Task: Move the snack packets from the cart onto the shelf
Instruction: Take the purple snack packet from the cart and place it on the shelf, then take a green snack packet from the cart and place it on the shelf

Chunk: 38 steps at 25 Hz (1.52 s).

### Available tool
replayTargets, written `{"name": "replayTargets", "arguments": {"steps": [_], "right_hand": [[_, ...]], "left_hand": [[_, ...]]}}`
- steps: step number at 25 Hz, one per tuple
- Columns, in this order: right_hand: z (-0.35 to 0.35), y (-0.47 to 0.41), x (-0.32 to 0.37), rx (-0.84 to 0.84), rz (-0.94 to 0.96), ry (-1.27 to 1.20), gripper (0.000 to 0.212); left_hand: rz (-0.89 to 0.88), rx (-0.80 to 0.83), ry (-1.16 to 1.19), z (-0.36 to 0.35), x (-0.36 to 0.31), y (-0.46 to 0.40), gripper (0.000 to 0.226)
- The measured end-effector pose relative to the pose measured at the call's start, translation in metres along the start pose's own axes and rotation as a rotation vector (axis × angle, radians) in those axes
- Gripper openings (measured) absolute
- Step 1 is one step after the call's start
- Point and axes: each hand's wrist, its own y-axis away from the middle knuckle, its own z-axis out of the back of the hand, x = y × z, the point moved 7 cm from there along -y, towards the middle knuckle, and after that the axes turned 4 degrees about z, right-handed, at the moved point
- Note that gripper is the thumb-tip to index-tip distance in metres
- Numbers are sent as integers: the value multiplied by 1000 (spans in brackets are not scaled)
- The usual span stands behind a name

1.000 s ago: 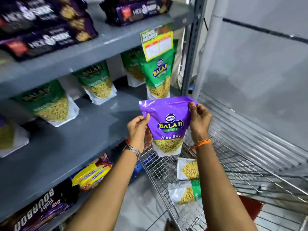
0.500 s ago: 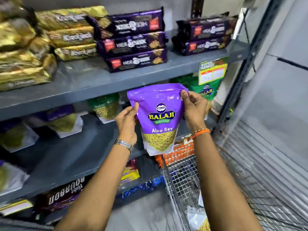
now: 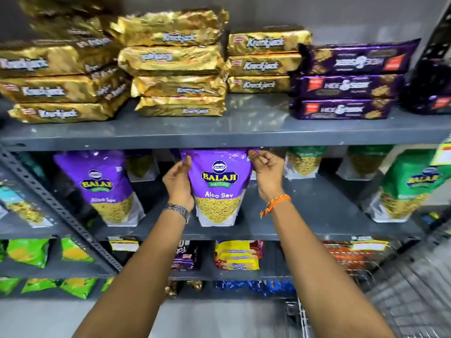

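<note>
A purple Balaji Aloo Sev packet (image 3: 218, 189) stands upright on the grey middle shelf (image 3: 317, 215), its top just under the shelf above. My left hand (image 3: 179, 184) grips its upper left edge. My right hand (image 3: 267, 172) pinches its upper right corner. A second purple Aloo Sev packet (image 3: 102, 186) stands to the left on the same shelf. The wire cart (image 3: 402, 296) shows at the lower right; its contents are out of view.
Green Balaji packets (image 3: 405, 191) stand at the right of the middle shelf, more behind. Gold Krackjack packs (image 3: 175, 64) and purple Hide & Seek packs (image 3: 346, 86) fill the upper shelf. Lower shelves hold biscuit and green snack packs (image 3: 26, 252). A slanted metal brace (image 3: 61, 211) crosses the left.
Both hands carried the purple packet from over the cart up and left to the middle shelf, where it now stands. My view swung up and left to face the shelves.
</note>
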Motion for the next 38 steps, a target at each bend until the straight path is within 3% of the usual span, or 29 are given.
{"name": "replayTargets", "arguments": {"steps": [10,12,14,17,20,23,27,31,38], "right_hand": [[-120,2,-53,126,-60,43,26],[-125,6,-66,144,-72,64,4],[-124,6,-73,134,-79,83,17],[-121,6,-72,168,-91,105,9],[-106,11,-66,165,-101,93,26],[-76,17,-58,120,-92,62,33],[-7,36,-37,-15,-53,20,30],[111,90,-18,-218,-21,-20,24],[342,259,-13,-825,-150,52,23]], "left_hand": [[-61,-157,96,91,-41,-67,21],[-44,-152,112,101,-36,-73,20],[-38,-155,131,106,-33,-75,16],[-72,-246,111,114,-36,-72,20],[-129,-346,17,122,-32,-53,32],[-202,-352,-12,113,-24,-26,27],[-177,-162,-82,64,4,10,24],[-60,71,-186,1,61,51,29],[322,517,-435,-99,212,150,32]]}}
